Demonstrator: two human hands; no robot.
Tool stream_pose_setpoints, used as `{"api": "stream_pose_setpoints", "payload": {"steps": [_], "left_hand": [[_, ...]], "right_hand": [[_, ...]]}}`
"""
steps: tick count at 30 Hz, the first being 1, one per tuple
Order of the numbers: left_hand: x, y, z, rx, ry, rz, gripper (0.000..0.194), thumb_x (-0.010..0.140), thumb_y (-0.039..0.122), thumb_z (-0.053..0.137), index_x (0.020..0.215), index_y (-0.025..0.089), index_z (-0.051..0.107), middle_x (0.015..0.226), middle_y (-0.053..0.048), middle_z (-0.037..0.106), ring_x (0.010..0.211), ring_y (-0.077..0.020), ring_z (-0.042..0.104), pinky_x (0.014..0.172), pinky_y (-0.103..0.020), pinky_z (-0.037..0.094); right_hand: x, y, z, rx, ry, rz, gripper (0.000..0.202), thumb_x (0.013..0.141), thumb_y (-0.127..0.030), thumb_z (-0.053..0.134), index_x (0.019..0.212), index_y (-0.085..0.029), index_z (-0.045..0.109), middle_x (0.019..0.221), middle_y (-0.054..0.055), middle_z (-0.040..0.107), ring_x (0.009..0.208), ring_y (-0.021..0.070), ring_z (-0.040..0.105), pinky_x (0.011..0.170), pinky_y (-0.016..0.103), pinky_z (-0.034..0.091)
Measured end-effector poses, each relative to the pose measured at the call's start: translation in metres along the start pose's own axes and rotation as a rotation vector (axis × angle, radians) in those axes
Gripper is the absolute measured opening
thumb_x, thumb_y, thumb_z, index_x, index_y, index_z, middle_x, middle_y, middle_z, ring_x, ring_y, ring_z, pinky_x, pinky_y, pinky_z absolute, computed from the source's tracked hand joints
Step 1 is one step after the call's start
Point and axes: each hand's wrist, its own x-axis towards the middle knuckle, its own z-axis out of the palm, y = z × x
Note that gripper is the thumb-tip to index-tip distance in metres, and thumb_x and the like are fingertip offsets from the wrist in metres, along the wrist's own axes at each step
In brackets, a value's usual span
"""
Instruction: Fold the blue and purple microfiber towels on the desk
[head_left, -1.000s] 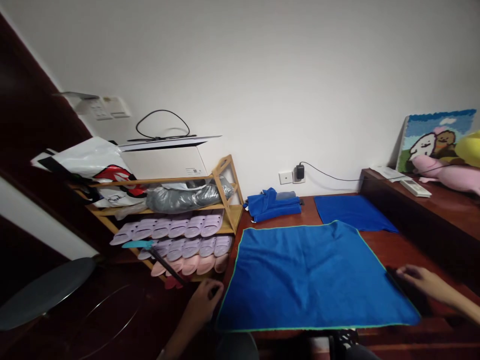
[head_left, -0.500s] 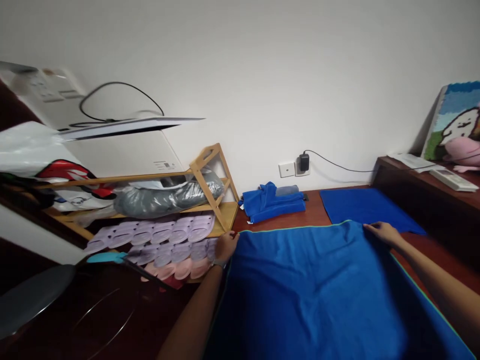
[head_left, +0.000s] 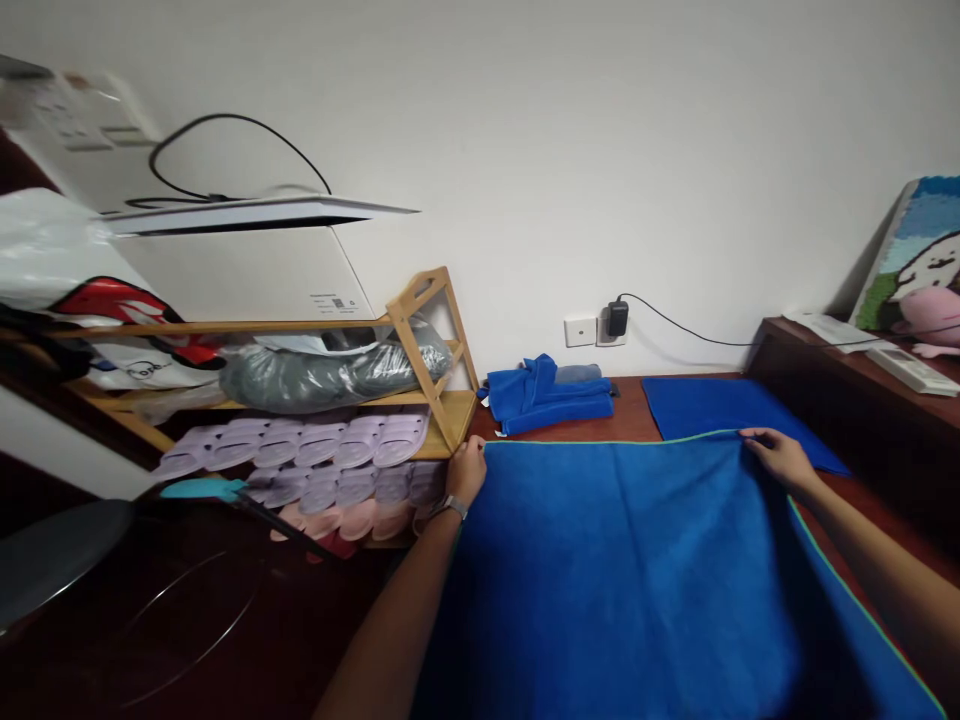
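A large blue towel (head_left: 630, 560) with a thin green edge is stretched out between my two hands. My left hand (head_left: 469, 470), with a watch on the wrist, pinches its far left corner beside the wooden rack. At the far right, my right hand (head_left: 776, 455) grips the top edge between thumb and fingers. Behind the towel, a folded blue cloth (head_left: 750, 415) lies flat on the reddish-brown tabletop (head_left: 634, 410). A crumpled pile of smaller blue cloths (head_left: 547, 395) sits against the wall. The towel's near end runs out of view.
On the left stands a wooden rack (head_left: 442, 360) with lilac slippers (head_left: 322, 440), a plastic-wrapped grey bundle (head_left: 337, 375) and a white box (head_left: 247, 275). A black adapter (head_left: 617, 318) is plugged into the wall. A raised dark shelf (head_left: 817, 400) holds a remote (head_left: 911, 370).
The towel's top edge has been pulled straighter and its creases have smoothed out. Both hands keep their grip and sit slightly higher in view. The camera has shifted a little.
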Motion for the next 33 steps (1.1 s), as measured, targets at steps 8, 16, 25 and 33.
{"api": "stream_pose_setpoints", "payload": {"steps": [8,16,25,33], "left_hand": [[-0.009,0.003,-0.015,0.176,-0.012,0.088,0.037,0.102,0.015,0.044,0.121,0.022,0.074,0.107,-0.013,0.067,0.106,-0.0302,0.060,0.093,-0.041,0.046],[-0.031,0.031,-0.016,0.172,0.031,0.296,0.046,0.101,0.018,0.048,0.143,0.023,0.063,0.146,-0.015,0.061,0.140,-0.0322,0.049,0.118,-0.048,0.038],[-0.055,0.027,0.002,0.251,-0.025,0.433,0.047,0.108,0.037,0.043,0.151,0.024,0.056,0.156,-0.013,0.056,0.144,-0.0293,0.051,0.118,-0.050,0.041],[-0.058,0.060,-0.006,0.324,0.014,0.650,0.050,0.103,0.033,0.049,0.149,0.013,0.057,0.154,-0.019,0.056,0.146,-0.0311,0.048,0.124,-0.049,0.029]], "right_hand": [[-0.014,-0.003,0.021,-0.170,-0.072,0.032,0.047,0.081,-0.032,0.052,0.115,-0.016,0.078,0.111,0.015,0.079,0.098,0.0322,0.074,0.088,0.043,0.057],[-0.079,-0.051,0.045,-0.466,-0.055,-0.373,0.056,0.098,-0.040,0.038,0.147,-0.021,0.059,0.158,0.013,0.052,0.142,0.0332,0.050,0.119,0.053,0.039],[-0.112,-0.048,0.084,-0.580,-0.347,-0.348,0.072,0.100,-0.058,0.024,0.163,-0.027,0.038,0.170,0.005,0.034,0.158,0.0304,0.025,0.127,0.057,0.023],[-0.125,-0.091,0.098,-0.535,-0.301,-0.521,0.074,0.101,-0.061,0.023,0.163,-0.023,0.037,0.168,0.006,0.038,0.158,0.0291,0.026,0.129,0.056,0.021]]}}
